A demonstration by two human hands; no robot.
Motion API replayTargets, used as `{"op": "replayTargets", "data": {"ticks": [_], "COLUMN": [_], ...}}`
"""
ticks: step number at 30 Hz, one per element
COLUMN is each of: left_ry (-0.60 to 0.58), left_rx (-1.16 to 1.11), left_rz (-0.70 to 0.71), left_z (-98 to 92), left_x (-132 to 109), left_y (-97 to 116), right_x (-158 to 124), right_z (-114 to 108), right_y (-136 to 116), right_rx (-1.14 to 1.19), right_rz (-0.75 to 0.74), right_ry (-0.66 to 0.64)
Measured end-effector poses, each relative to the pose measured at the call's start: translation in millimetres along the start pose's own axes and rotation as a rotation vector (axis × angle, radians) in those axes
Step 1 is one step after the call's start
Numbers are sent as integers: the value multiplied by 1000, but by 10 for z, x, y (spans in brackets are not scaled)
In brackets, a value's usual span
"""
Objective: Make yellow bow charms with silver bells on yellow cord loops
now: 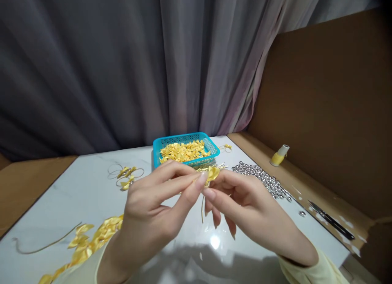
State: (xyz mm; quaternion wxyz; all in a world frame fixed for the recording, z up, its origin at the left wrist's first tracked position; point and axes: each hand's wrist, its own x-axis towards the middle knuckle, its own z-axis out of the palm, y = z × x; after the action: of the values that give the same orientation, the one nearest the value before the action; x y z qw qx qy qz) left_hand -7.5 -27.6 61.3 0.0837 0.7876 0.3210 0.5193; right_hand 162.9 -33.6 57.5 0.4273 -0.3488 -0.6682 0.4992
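Note:
Between both hands, above the middle of the white table (171,251), is a small yellow satin ribbon petal (213,174). My left hand (162,198) pinches it from the left with thumb and index finger. From the right, my right hand (241,198) closes thumb and fingers at its base. A thin gold cord (202,210) hangs below the fingertips, and its upper end is hidden by them. Behind the hands stands a turquoise basket (156,153) holding many yellow ribbon petals (183,151). Several gold strands (211,167) lie in front of that basket.
At right are a pile of silver beads (260,176), tweezers (332,222) and a yellow thread spool (278,155). At left lie wired ribbon pieces (126,178), a loose cord (49,247) and a ribbon-petal strip (92,241). A grey curtain (137,72) and brown board (330,104) border the table.

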Motion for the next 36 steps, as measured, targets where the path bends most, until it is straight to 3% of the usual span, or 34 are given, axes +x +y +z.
{"op": "replayTargets", "data": {"ticks": [11,19,26,30,36], "left_ry": [108,198,146,160,121], "left_rx": [132,95,-34,-77,-97], "left_rz": [76,-68,-140,-183,-199], "left_z": [7,-34,-45,-39,-32], "left_x": [-19,65,64,67,57], "left_y": [-18,-4,19,19,28], "right_x": [3,-16,-48,-57,-78], "right_z": [-12,45,-58,-146,-208], "right_y": [9,-13,-21,-69,-115], "right_rx": [191,122,-215,-316,-366], "right_rz": [224,308,96,55,-14], "right_ry": [-102,-205,-247,-295,-262]}}
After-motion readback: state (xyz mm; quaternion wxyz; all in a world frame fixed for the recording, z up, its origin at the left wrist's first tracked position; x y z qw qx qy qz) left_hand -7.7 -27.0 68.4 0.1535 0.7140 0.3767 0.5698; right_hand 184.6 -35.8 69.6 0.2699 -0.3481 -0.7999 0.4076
